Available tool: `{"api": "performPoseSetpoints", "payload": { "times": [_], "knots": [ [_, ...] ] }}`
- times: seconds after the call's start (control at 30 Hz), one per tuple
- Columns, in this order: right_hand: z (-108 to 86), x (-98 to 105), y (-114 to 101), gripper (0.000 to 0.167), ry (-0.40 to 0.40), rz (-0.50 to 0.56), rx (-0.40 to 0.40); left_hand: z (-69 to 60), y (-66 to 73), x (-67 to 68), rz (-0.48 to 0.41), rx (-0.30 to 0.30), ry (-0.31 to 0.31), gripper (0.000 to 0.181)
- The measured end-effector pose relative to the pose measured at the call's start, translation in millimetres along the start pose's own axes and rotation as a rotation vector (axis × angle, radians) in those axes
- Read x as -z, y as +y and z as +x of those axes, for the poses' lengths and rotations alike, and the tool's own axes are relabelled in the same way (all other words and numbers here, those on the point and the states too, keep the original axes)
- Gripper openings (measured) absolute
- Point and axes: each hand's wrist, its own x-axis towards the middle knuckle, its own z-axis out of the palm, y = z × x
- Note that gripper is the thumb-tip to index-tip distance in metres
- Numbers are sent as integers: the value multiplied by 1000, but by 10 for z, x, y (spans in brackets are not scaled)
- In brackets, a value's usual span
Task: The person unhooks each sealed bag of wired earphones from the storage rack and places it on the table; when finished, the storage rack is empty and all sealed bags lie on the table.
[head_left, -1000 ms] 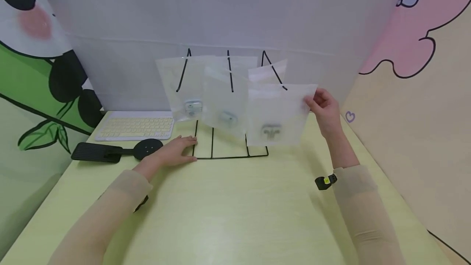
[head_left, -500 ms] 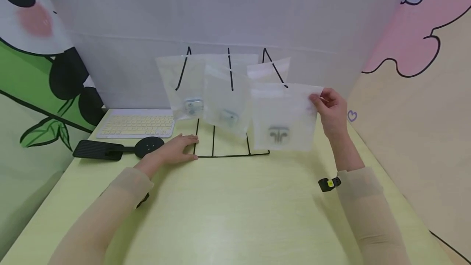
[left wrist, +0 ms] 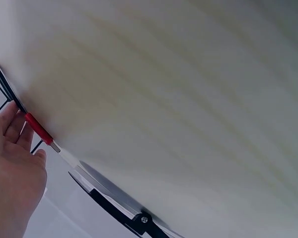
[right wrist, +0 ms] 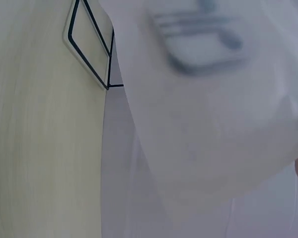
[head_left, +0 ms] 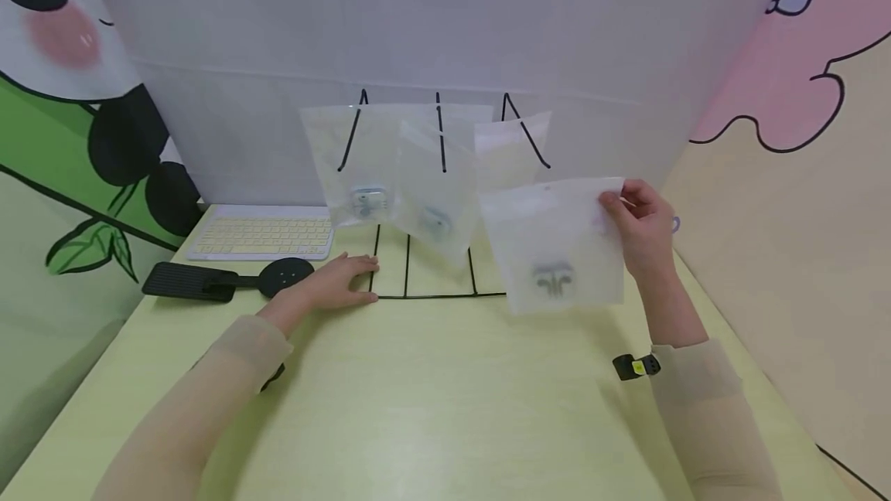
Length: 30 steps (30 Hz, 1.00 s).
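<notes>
Thumb and fingers of my right hand (head_left: pixel 646 230) pinch the top right corner of a translucent zip bag (head_left: pixel 515 234). A dark, earphone-like shape (head_left: pixel 553 278) shows through it. The bag hangs just below the tip of the black wire rack's (head_left: pixel 442 297) right hook (head_left: pixel 534 147). Other translucent bags (head_left: pixel 351 149) hang on the hooks, one still behind on the right. My left hand (head_left: pixel 334 283) rests with extended fingers on the left side of the rack's base. In the right wrist view the held bag (right wrist: pixel 208 124) covers most of the scene.
A white keyboard (head_left: pixel 261 238) lies at the back left. In front of it is a black stand (head_left: pixel 188 282) with a round base. The left wrist view shows a red piece with a metal tip (left wrist: pixel 38 129) beside the left hand. A pale cloth wall stands behind.
My right hand has drawn the front bag off the right hook, moving it right, down and nearer to me. The left hand stays on the rack's base.
</notes>
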Motion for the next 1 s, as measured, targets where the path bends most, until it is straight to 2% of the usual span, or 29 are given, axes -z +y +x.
{"api": "performPoseSetpoints", "payload": {
  "times": [0.33, 0.7, 1.0],
  "knots": [
    [-51, 157, -158, 11, 74, 45, 39, 45, -14, -23, 25, -14, 11, 67],
    [-1, 540, -181, 9, 196, 46, 21, 26, 29, -3, 66, -7, 9, 65],
    [104, 842, 4, 10, 304, 35, -102, 55, 51, 22, 77, 2, -6, 65]
  ]
}}
